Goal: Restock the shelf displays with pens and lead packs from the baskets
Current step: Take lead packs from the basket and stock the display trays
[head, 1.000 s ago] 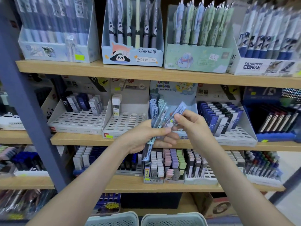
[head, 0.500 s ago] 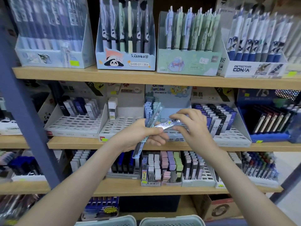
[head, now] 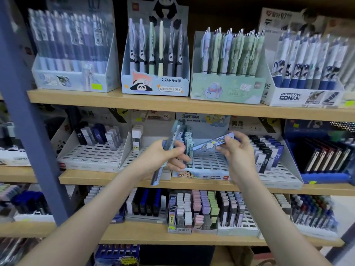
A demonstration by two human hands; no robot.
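1. Starting with the biggest thing, the middle shelf (head: pixel 115 179) carries a row of white trays full of little slots.
2. One of them, the cartoon tray (head: pixel 207 166), sits near the middle of that shelf, right at its front edge. Most of its slots are bare. A few standing packs (head: pixel 187 139) fill its back left corner.
3. At the tray's left edge is the left hand (head: pixel 159 156). Its fingers curl round a bunch of packs (head: pixel 172 139). The bunch stands almost straight up and leans a little, with its low end hanging past the shelf's front edge.
4. Over the tray's right side is the right hand (head: pixel 238 152), the one nearer the bare slots. Its thumb and fingertips pinch the single pack (head: pixel 213 143) by its right half.
5. That pack lies almost flat above the tray. Its long way runs left to right, and its free left end dips toward the other hand. The slots hold packs standing up, so I think this one must be tipped end-down before it goes in.
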